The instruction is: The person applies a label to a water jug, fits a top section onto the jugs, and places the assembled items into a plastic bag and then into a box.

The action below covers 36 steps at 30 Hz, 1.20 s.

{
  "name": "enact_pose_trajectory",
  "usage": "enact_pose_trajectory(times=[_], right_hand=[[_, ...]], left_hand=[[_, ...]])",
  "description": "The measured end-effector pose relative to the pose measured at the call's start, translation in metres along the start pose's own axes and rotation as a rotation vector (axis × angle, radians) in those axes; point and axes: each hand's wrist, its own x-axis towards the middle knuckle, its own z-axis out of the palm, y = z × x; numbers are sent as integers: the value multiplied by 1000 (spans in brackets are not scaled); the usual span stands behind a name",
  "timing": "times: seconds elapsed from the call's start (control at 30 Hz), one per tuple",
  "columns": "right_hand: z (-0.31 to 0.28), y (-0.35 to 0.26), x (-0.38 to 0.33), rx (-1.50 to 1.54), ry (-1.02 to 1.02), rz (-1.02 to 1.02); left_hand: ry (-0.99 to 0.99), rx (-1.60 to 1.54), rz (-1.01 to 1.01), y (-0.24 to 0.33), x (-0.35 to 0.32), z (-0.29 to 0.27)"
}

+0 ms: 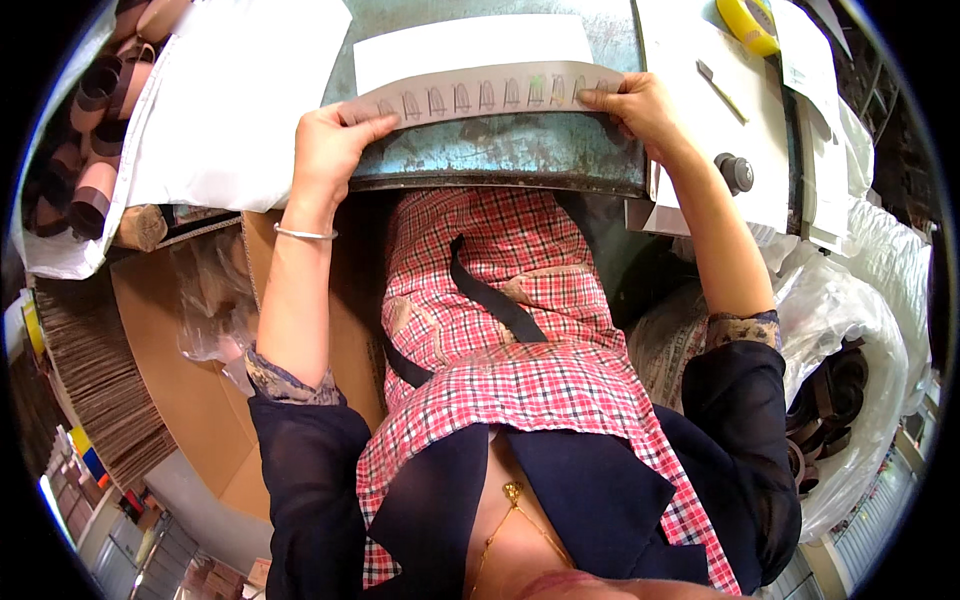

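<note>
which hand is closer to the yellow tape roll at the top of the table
Right. The right hand pinches the right end of the grey strip, just below-left of the yellow tape roll. The left hand holds the strip's far left end.

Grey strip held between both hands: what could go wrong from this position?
The grey strip is thin and pinched only at its ends by the left hand and right hand, so its middle might sag or crease. It overlaps the white sheet, which could shift. The right forearm might nudge the black knob.
</note>
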Motion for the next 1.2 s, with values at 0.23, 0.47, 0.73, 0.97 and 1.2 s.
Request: enact_pose_trajectory(times=[0.23,0.47,0.73,0.97,1.2], right_hand=[[0,1,7,-283,46,-39],[2,6,13,-341,58,-67],[1,-5,12,-417,7,-35],[3,0,15,-455,59,-91],[3,2,18,-455,35,-15]], left_hand=[[20,239,-77,-10,14,-2],[32,445,-19,-19,18,-4],[50,495,-24,-19,17,-4],[24,649,-6,-7,15,2],[52,706,-26,-11,18,0]])
